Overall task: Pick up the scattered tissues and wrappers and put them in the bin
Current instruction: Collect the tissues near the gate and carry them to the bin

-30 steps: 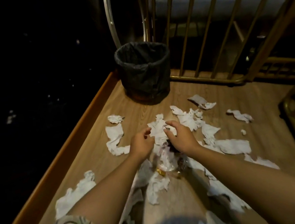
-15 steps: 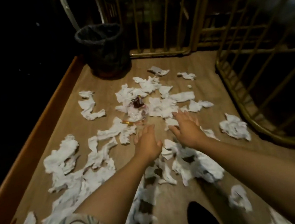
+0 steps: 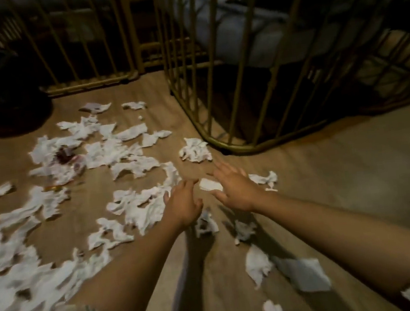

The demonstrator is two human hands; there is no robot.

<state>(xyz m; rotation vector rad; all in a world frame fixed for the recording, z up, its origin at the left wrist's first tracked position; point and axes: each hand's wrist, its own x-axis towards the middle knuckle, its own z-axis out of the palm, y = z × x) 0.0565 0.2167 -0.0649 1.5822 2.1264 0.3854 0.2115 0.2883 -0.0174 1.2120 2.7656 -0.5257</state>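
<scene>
Both hands, left hand [image 3: 182, 204] and right hand [image 3: 235, 187], released, fingers spread above crumpled white tissues [image 3: 138, 206] on wood-grain floor [image 3: 328, 167].

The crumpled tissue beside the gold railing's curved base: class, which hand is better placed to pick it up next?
Right. The right hand is open, its fingertips nearer the crumpled tissue; the left hand sits lower and farther left.

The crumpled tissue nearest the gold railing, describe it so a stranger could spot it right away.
Find the curved gold railing on the right of the wooden floor. Just left of its lowest bend sits a tissue ball, beyond both hands. Unlike the flat torn scraps spread to its left, it is one tight wad lying alone.
</scene>
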